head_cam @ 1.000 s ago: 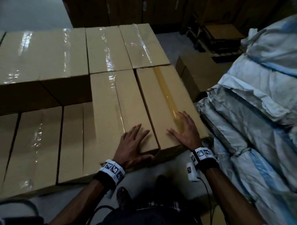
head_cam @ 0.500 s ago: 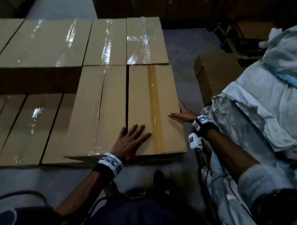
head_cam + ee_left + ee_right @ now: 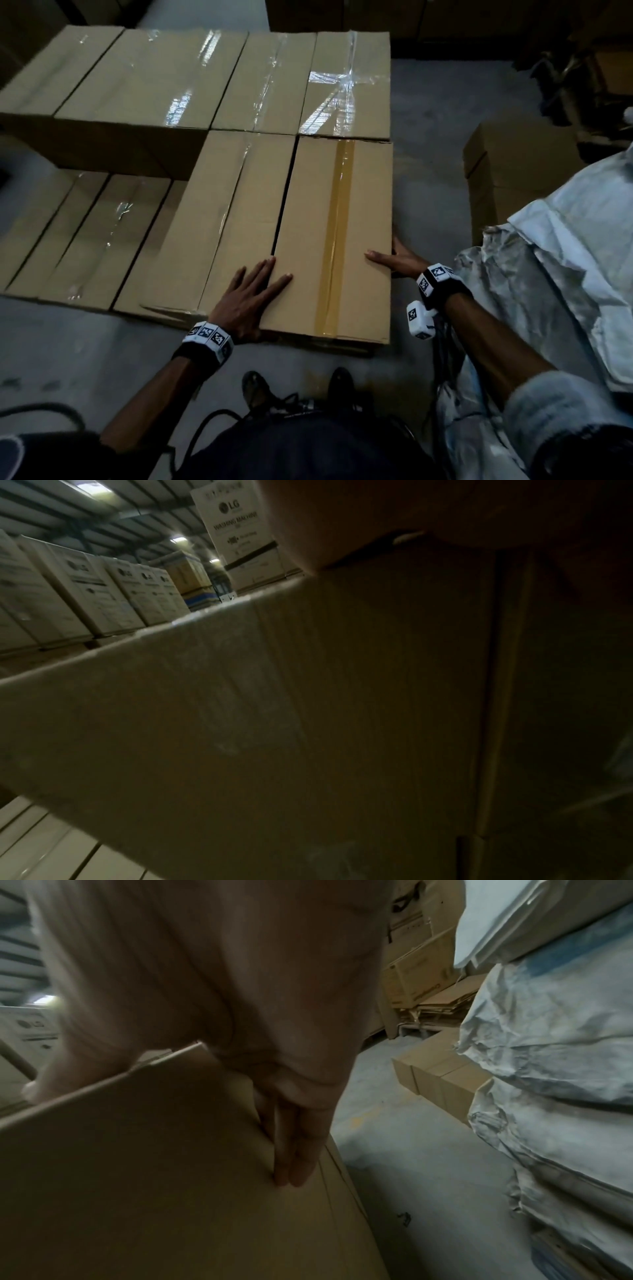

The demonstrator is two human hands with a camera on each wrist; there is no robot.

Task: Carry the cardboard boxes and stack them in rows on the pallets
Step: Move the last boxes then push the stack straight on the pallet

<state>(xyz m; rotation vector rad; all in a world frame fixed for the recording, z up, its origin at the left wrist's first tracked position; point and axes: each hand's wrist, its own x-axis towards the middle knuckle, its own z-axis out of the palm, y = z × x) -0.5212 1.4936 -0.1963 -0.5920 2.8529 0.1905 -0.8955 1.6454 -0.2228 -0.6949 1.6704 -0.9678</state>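
Note:
A cardboard box with brown tape (image 3: pixel 337 236) lies at the front right of the upper layer, tight against a clear-taped box (image 3: pixel 239 222). My left hand (image 3: pixel 251 301) rests flat on top near the front edge, fingers spread across the seam between the two. My right hand (image 3: pixel 397 260) presses the taped box's right side, thumb over the top edge. In the right wrist view its fingers (image 3: pixel 294 1150) lie straight down the box wall (image 3: pixel 154 1191). The left wrist view shows only the front face of a box (image 3: pixel 274 723). No pallet shows.
More taped boxes fill the back row (image 3: pixel 274 78) and a lower layer at left (image 3: pixel 89 233). A lone box (image 3: pixel 513 164) sits on the grey floor (image 3: pixel 428 154) at right. White sacks (image 3: pixel 565 257) are piled close beside my right arm.
My right hand slid from the top of the brown-taped box to its right side. The box now lies straight and closer to its neighbour. My left hand stays on top.

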